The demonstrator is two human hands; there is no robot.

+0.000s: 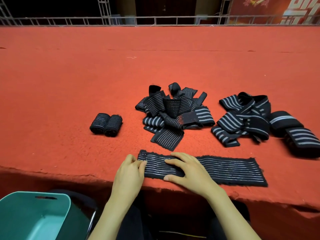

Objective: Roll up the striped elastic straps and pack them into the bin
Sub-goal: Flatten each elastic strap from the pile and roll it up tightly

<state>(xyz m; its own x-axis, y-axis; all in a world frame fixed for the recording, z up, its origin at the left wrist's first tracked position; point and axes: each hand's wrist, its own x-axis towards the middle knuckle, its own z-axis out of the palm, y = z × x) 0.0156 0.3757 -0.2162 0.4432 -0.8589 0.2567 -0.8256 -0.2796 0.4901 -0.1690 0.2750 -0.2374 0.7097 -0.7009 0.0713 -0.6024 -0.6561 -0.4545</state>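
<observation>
Flat strap (225, 170) lies at near edge of surface (86, 75), long way running left to right. Left hand (129, 172) at its left end, fingers (142, 165) bent round that end, pinching it. Right hand (187, 170) just beside, flat on strap, fingers straight, pressing. Roll should go rightward. Bin (20, 213) low on left.

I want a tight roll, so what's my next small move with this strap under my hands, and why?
Probably curl the left end over and start rolling rightward. The left hand pinches the flat strap at that end, the right hand presses it flat, and it lies unrolled.
</observation>
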